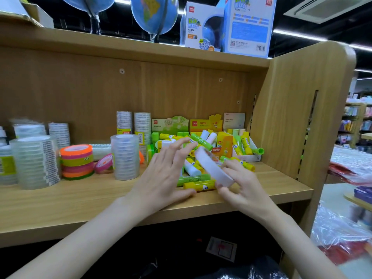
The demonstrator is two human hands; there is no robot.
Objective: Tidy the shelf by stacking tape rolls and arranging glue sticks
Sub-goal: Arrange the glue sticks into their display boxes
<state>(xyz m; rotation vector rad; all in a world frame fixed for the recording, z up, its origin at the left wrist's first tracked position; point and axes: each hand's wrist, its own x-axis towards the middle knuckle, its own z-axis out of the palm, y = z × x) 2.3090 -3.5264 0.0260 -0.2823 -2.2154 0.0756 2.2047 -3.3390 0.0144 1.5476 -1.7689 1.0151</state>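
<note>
My right hand (239,186) grips a white tape roll (211,168), held tilted above the wooden shelf (80,200). My left hand (167,174) hovers beside it with fingers spread and holds nothing. Under and behind both hands lies a loose pile of yellow and green glue sticks (199,183). More glue sticks fill an open display box (241,146) at the back right. Stacks of clear tape rolls (124,156) and a stack of orange, pink and green tape rolls (76,162) stand to the left. A pink roll (103,163) leans between them.
The shelf's side panel (302,109) rises close on the right. An upper shelf board (120,47) carries globes and boxed globes. Taller clear tape stacks (132,123) stand against the back wall. Plastic-wrapped goods (352,164) lie to the far right.
</note>
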